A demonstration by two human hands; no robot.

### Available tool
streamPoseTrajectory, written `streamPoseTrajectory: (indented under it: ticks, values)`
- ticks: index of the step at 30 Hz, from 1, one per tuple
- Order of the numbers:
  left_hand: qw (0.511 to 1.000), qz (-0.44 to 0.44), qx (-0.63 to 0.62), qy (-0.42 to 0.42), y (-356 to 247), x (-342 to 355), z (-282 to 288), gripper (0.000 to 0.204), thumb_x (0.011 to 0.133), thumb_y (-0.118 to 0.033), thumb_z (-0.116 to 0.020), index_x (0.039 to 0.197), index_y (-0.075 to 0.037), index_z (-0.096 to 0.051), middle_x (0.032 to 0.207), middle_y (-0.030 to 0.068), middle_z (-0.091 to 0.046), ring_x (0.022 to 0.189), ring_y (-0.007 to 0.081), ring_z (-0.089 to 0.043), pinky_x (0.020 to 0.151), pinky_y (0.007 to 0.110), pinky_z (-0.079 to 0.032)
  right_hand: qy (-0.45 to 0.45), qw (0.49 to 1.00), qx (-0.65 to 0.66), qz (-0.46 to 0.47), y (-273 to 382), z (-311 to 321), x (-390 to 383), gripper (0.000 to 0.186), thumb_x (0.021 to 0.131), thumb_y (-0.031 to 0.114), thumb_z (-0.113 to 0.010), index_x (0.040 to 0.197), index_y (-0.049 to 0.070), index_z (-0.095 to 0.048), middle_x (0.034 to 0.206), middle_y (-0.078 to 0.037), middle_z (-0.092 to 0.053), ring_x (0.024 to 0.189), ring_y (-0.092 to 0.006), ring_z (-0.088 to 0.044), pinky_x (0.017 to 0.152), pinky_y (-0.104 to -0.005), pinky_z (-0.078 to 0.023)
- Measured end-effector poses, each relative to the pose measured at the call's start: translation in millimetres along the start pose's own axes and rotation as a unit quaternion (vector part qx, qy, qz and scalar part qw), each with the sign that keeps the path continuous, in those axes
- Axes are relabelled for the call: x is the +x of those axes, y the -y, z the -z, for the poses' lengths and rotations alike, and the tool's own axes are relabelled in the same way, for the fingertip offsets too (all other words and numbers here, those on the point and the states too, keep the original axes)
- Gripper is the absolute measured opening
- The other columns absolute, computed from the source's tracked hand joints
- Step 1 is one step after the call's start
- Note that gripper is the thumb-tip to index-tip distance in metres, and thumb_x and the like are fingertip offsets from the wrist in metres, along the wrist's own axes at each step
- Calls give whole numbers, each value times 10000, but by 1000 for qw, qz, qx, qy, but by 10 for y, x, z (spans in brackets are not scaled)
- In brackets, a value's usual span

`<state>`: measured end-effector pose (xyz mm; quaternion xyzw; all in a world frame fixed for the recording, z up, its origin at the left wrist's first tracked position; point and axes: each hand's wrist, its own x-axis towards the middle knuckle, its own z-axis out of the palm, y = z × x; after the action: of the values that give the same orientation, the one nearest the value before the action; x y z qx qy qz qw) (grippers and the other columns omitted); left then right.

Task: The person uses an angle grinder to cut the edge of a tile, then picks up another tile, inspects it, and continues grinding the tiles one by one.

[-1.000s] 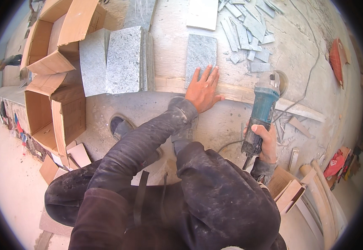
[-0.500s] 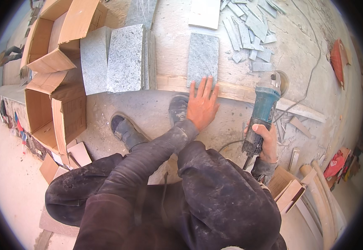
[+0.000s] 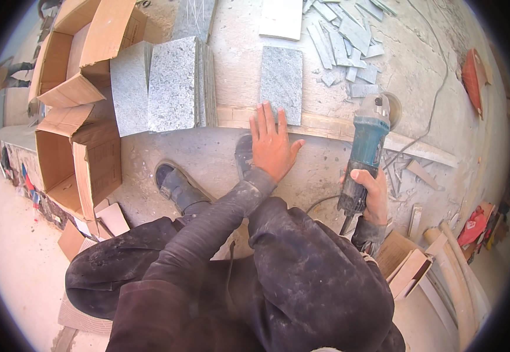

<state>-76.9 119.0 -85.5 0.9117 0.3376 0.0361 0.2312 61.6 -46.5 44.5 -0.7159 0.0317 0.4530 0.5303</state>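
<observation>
My left hand point(image 3: 274, 144) is open, fingers spread, with its fingertips on the lower part of a single grey speckled stone tile point(image 3: 281, 73). My right hand point(image 3: 372, 193) grips a teal and black angle grinder point(image 3: 365, 144) by its body, with the disc at the upper end, to the right of that tile. The grinder's cord trails below it. Left of the tile stand stacks of grey stone tiles point(image 3: 172, 82). A pale wooden strip point(image 3: 319, 126) runs under the tile along the edge of the work surface. My feet are below that edge.
Open cardboard boxes point(image 3: 94, 170) stand at left, a white tile point(image 3: 279, 17) above the grey one, and scattered stone offcuts point(image 3: 352, 32) at upper right. A cord point(image 3: 442, 82) crosses the right side, near a red object point(image 3: 472, 82). Another person's legs point(image 3: 17, 73) show at far left.
My left hand has moved down toward me and a little left, its fingers now nearer the tile's lower end. The grinder in my right hand has shifted slightly up and left.
</observation>
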Motion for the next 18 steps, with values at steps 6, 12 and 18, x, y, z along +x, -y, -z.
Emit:
streamPoseTrajectory:
  ticks: [6,12,18]
  values:
    - [997,74,-12,-19,-125,456,-115,1024,807,-522,-766,1527,52,-319,1595,361,-171,1488,515,-167,1201,589,-179,17,999,25,-14,34,-26,4,327,767,177,-730,1009,-8,-612,797,-114,-692,677,-159,-648,641,-280,-522]
    - [991,102,-74,35,-73,532,65,962,801,-374,-770,1528,46,-300,1593,347,-168,1461,525,-188,1186,575,-222,16,1000,25,-10,38,-16,0,372,764,178,-736,1052,-6,-589,799,-117,-691,672,-162,-648,631,-283,-528]
    - [963,115,-244,11,96,575,542,732,832,-231,-692,1443,70,-423,1371,344,-511,1227,430,-562,1029,476,-474,0,1000,19,1,23,-26,-1,367,771,238,-728,999,-30,-626,801,-122,-680,679,-175,-662,619,-282,-536]
